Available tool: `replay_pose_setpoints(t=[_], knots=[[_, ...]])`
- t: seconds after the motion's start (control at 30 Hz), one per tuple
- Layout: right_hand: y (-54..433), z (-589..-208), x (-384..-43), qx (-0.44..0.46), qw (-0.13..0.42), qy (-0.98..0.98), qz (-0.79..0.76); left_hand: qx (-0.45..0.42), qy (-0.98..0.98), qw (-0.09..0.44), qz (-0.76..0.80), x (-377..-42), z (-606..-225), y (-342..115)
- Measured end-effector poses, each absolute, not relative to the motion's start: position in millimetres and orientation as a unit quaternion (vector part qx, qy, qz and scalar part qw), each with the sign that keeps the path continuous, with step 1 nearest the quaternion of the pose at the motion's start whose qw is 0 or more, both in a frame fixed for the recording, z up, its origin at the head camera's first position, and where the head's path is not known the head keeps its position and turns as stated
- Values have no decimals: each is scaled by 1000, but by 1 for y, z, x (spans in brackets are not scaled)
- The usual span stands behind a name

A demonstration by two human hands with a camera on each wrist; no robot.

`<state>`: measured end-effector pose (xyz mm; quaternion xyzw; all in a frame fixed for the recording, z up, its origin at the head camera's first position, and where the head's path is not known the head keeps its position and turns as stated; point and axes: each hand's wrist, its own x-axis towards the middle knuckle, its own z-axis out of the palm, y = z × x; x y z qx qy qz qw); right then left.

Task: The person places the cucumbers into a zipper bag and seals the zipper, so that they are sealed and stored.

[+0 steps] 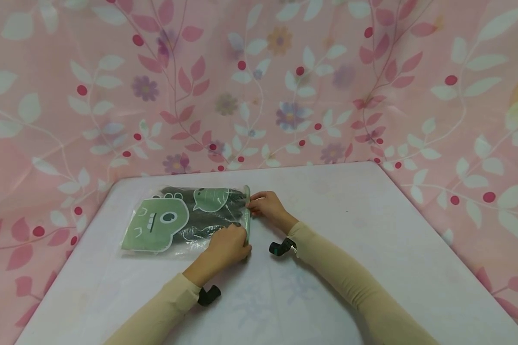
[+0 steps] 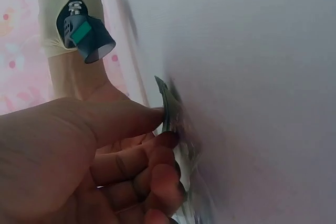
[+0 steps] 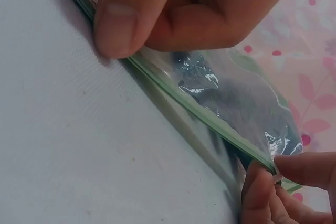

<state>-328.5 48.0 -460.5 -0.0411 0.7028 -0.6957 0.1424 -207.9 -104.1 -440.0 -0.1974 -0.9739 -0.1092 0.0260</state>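
Observation:
A clear plastic zip bag (image 1: 155, 227) with green cartoon monster prints lies flat on the table, something dark inside it. Its green zip edge (image 1: 247, 221) faces right. At the near end of that edge, my left hand (image 1: 227, 245) pinches the strip between thumb and curled fingers; the left wrist view shows the green strip (image 2: 167, 106) in this grip. My right hand (image 1: 268, 208) pinches the same edge toward its far end. In the right wrist view, the green strip (image 3: 194, 106) runs between both hands, and the dark contents show through the plastic.
A white cloth covers the table (image 1: 349, 215). Behind and beside it hangs a pink curtain (image 1: 259, 86) with leaves and flowers. Small black cameras are strapped at both wrists, one (image 1: 282, 247) under the right sleeve and another (image 1: 209, 295) by the left.

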Motion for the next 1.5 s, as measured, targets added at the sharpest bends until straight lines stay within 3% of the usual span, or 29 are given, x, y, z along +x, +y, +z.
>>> replay_pose_setpoints(t=[0.27,0.63,0.9,1.3,1.5], knots=[[46,-461,-329,-59,136,711,-687,-189,-974,-6,-122,-207,-437,-103],[48,-458,-329,-52,142,721,-677,-196,-978,1,-66,-208,-442,-95],[43,-460,-334,-65,75,761,-641,-221,-975,20,-25,-210,-434,-92],[49,-459,-356,-34,4,802,-596,-230,-970,-37,-68,-207,-427,-93],[55,-453,-369,-28,12,810,-586,-232,-970,-15,-72,-200,-428,-94]])
